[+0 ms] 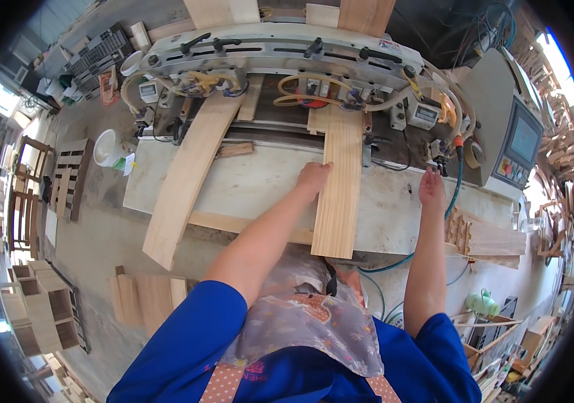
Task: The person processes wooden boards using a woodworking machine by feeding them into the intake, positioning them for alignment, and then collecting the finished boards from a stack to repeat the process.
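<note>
A cluttered woodworking shop floor (99, 232) surrounds one long metal machine (267, 50) with one pale worktable (267, 174). Two long boards cross it — the left board (186, 181) and the right board (342, 191) — far ends in place beneath the fittings; whether either is finished can't be told. Two hands, well apart: the left hand (315, 178) curls against the right board's edge, its grip unclear; the half-curled right hand (432, 187) is just beside black knobs (439, 163), contact unclear.
</note>
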Demonstrator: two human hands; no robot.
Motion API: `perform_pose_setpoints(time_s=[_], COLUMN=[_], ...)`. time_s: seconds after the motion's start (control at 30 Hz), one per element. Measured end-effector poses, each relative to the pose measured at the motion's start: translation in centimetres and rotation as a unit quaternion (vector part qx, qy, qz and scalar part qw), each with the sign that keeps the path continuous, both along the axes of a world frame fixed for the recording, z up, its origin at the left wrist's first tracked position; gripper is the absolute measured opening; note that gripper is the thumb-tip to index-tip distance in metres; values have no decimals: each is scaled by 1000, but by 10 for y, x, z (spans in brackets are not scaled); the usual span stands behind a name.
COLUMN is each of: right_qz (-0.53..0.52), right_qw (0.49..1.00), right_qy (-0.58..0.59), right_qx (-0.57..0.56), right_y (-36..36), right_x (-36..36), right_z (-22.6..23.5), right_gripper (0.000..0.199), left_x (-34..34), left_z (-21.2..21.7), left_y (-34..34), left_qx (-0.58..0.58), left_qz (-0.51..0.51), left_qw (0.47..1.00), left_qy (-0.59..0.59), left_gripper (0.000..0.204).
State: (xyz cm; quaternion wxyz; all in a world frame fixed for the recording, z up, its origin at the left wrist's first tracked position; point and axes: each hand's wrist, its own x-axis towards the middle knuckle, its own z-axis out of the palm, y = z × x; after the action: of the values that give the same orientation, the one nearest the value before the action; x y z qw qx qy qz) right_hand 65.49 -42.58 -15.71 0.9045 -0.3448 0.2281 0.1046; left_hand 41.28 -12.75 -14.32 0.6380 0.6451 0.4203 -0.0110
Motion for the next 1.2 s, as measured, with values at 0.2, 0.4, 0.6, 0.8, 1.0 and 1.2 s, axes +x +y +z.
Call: perform_pose_setpoints(time_s=[0.2,0.4,0.6,0.8,1.0,1.2], right_qz=[242,383,478,435,397,476], right_qw=[969,853,572,387,306,243], right_qy=[-8,-169,-447,-623,-590,-489], right_qx=[-44,-311,-495,-523,-634,-689], right_y=[26,76,222,363,402,361], right_x=[-104,-192,-262,-303,-321,-298], right_z=[58,118,96,53,62,71], right_gripper=[26,30,36,42,32,34], left_x=[-32,-174,-301,-384,-416,-417], left_z=[-17,61,59,53,35,33], left_y=[1,67,177,229,250,261], left_qx=[68,268,561,365,291,175], left_qz=[11,11,129,74,61,18], left_qw=[997,953,818,893,946,980], left_qy=[-40,-137,8,254,131,91], left_gripper=[37,36,48,48,43,42])
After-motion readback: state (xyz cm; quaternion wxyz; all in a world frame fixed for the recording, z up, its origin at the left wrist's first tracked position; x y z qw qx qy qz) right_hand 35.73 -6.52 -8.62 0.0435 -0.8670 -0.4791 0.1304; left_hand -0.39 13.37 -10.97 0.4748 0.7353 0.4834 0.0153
